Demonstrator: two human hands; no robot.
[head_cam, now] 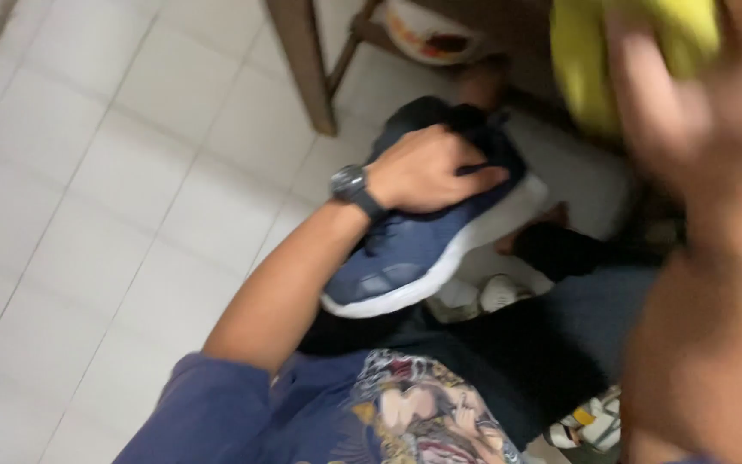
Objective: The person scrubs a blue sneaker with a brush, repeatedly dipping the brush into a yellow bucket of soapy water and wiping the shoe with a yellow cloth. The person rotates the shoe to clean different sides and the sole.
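Observation:
My left hand (427, 170) grips a navy blue sneaker (405, 249) with a white sole, fingers curled over its upper near the opening. The shoe is tilted, toe pointing down toward my lap. A black watch sits on that wrist. My right hand (689, 94) is raised close to the camera at the upper right, blurred, and closed around a yellow cloth (590, 60).
White floor tiles (88, 198) spread to the left. A wooden chair leg (302, 64) stands at the top centre, with a plate (427, 34) behind it. More shoes (495, 294) lie on the floor near my knees.

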